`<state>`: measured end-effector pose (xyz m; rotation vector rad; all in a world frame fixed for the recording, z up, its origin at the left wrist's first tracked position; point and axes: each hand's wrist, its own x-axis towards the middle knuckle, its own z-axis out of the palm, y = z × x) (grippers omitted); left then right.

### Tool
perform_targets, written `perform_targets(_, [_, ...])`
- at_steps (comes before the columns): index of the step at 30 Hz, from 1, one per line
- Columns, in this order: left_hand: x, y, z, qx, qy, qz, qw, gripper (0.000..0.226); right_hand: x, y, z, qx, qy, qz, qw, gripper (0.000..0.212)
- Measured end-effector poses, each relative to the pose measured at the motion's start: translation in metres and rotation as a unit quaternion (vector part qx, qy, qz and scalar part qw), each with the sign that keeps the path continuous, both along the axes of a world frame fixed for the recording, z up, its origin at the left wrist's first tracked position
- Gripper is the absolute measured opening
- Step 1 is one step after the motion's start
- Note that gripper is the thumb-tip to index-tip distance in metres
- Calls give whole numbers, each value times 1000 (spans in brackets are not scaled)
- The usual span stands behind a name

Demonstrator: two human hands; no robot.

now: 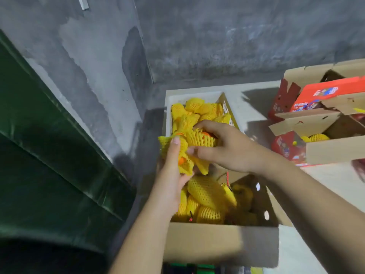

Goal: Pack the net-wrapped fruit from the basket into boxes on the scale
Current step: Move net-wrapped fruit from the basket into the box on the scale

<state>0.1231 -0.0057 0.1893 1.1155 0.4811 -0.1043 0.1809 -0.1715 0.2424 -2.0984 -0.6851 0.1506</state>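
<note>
We see our left hand (pixel 169 175) and right hand (pixel 223 147) both gripping netted fruit (pixel 189 147) above the box (pixel 217 242); red carton (pixel 324 93) print too blurred to read.

Yellow net-wrapped fruit (pixel 199 141) (orange peel showing through) fills the white basket (pixel 167 113); more lies in the open cardboard box (pixel 219 244) nearer the camera.
</note>
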Motion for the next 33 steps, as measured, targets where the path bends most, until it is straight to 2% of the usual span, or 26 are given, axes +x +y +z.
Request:
perform_targets(1, [-10, 3, -6, -55, -19, 12, 998, 90, -16, 2, -4, 9, -18, -11, 1000, 31])
perform_targets(2, [-21, 7, -12, -72, -29, 24, 997, 89, -33, 4, -11, 25, -39, -36, 998, 30])
perform_targets(3, [-31, 13, -16, -49, -31, 27, 998, 95, -50, 6, -20, 58, -46, -75, 994, 27])
perform_targets(4, [-41, 19, -19, 7, -33, 19, 999, 102, -67, 8, -31, 113, -30, -124, 985, 22])
perform_targets(6, [-57, 32, -22, 189, -48, -26, 980, 111, -97, 14, -51, 268, 59, -232, 933, 15])
perform_targets(7, [-62, 37, -23, 314, -59, -72, 945, 115, -107, 17, -60, 308, 103, -262, 909, 18])
perform_targets(8, [-65, 41, -23, 432, -60, -130, 890, 118, -114, 19, -68, 310, 123, -276, 901, 28])
perform_targets(9, [-69, 41, -21, 507, -55, -173, 842, 115, -121, 20, -73, 290, 121, -286, 905, 38])
perform_targets(11, [-78, 36, -15, 559, -69, -198, 802, 91, -131, 21, -71, 263, 98, -299, 912, 42])
perform_targets(13, [-88, 33, -12, 552, -121, -189, 803, 64, -140, 25, -69, 267, 95, -303, 910, 38])
perform_targets(15, [-97, 39, -12, 464, -162, -208, 846, 51, -151, 33, -66, 272, 110, -296, 909, 39])
perform_targets(17, [-104, 51, -7, 384, -159, -263, 871, 50, -162, 44, -63, 301, 130, -294, 898, 39])
perform_targets(21, [-117, 73, -4, 296, -169, -357, 870, 68, -178, 66, -58, 345, 139, -298, 879, 27])
perform_targets(23, [-123, 76, -9, 295, -180, -347, 872, 78, -184, 74, -56, 359, 146, -292, 875, 20])
perform_targets(26, [-127, 77, -16, 304, -217, -282, 884, 67, -190, 81, -55, 358, 161, -262, 882, 19])
perform_targets(28, [-131, 81, -22, 299, -233, -256, 889, 70, -193, 84, -56, 353, 170, -245, 887, 26])
perform_targets(33, [-137, 94, -24, 370, -248, -268, 855, 70, -198, 89, -58, 315, 169, -229, 906, 34])
